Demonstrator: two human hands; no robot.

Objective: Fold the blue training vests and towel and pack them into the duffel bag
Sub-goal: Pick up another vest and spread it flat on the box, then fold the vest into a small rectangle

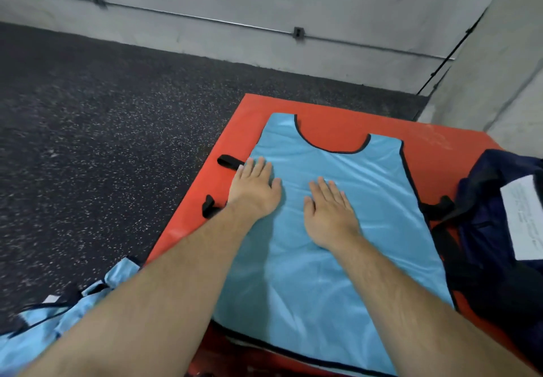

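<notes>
A light blue training vest (pixel 346 253) with black trim lies spread flat on a red mat (pixel 329 112), its neckline pointing away from me. My left hand (pixel 255 185) presses flat on the vest's left edge, fingers straight. My right hand (pixel 329 209) lies flat on the middle of the vest, fingers straight. A dark navy duffel bag (pixel 493 229) sits on the mat's right side, touching the vest's right edge. More blue vest fabric (pixel 58 315) lies bunched at the lower left, partly hidden under my left forearm. No towel is visible.
Black strap loops (pixel 227 161) stick out of the mat's left edge. A white sheet (pixel 526 215) lies on the bag. Dark speckled rubber floor (pixel 102 127) stretches to the left. A grey concrete wall (pixel 293 0) with a conduit stands behind and to the right.
</notes>
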